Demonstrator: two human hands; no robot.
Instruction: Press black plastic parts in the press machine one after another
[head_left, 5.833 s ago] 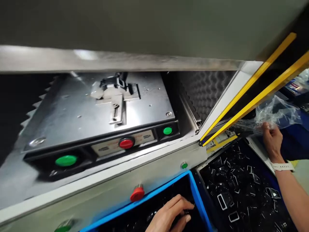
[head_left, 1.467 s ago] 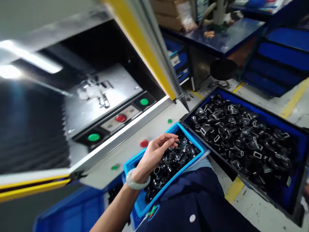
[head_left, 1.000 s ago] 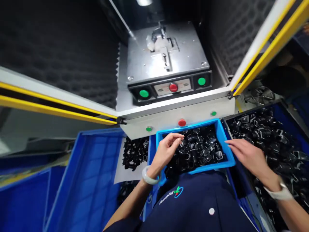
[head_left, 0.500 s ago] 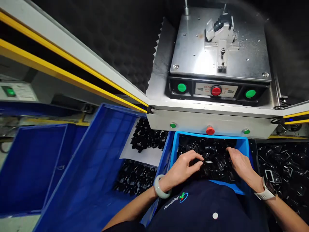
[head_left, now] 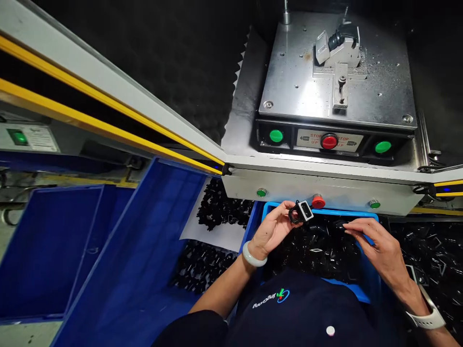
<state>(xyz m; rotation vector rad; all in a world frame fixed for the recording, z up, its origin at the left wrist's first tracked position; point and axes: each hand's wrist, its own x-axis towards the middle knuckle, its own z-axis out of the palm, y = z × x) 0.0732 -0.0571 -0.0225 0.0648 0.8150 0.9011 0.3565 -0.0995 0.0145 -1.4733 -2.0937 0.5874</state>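
Over the blue bin (head_left: 374, 224), my left hand (head_left: 270, 231) grips a black plastic part with a silver rectangular frame (head_left: 301, 212) between thumb and fingers. To its right, my right hand (head_left: 383, 248) is closed in a pinch on a small black plastic part (head_left: 340, 224), whose shape is hard to make out against the dark heap. Glossy black parts (head_left: 307, 253) fill the bin beneath both hands. Ahead, a metal fixture (head_left: 340, 58) on the machine plate carries another black part (head_left: 349, 33).
A steel plate (head_left: 289, 86) sits above a panel with green buttons (head_left: 277, 136) and a red stop button (head_left: 329, 141). Yellow-edged posts flank the opening. At left, a blue crate (head_left: 144, 231) contains black parts on white sheets; more black parts (head_left: 437, 260) lie at right.
My left hand has risen from the bin with the silver-framed black part. My right hand has shifted right and now pinches a small black part. The view has tilted slightly.
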